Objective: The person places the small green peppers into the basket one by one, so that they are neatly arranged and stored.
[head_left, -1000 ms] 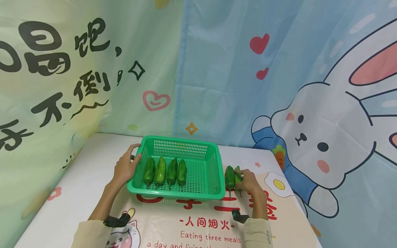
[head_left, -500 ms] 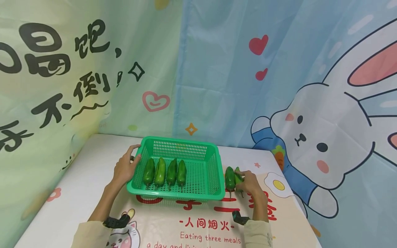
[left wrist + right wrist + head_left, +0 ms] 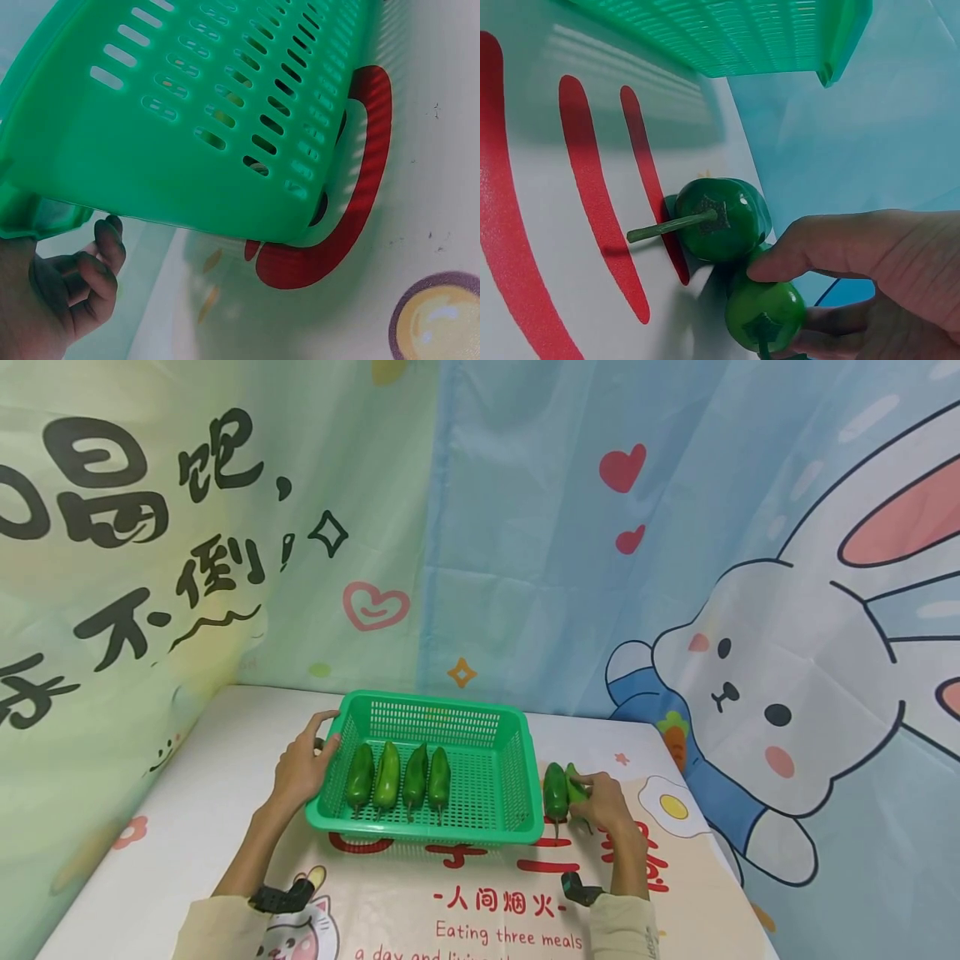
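Note:
A green plastic basket (image 3: 480, 835) stands on the table, with several green peppers (image 3: 387, 777) lying side by side in its left half. My left hand (image 3: 302, 767) grips the basket's left rim; in the left wrist view its fingers (image 3: 97, 292) curl below the rim. Right of the basket lies a dark green pepper (image 3: 556, 792), stem toward me. Close beside it, my right hand (image 3: 606, 806) pinches a lighter green pepper (image 3: 765, 311) between thumb and fingers. That pepper lies slanted and is partly covered by the hand in the head view.
The table (image 3: 180, 760) is white, with a printed mat (image 3: 480, 918) under the basket's front. A patterned curtain (image 3: 525, 568) hangs right behind the table's back edge. A band with a small black device (image 3: 283, 895) sits on each wrist.
The pepper under my right hand has turned a little, its stem end swinging to the right and its tip slightly left. My left hand and the basket keep their place.

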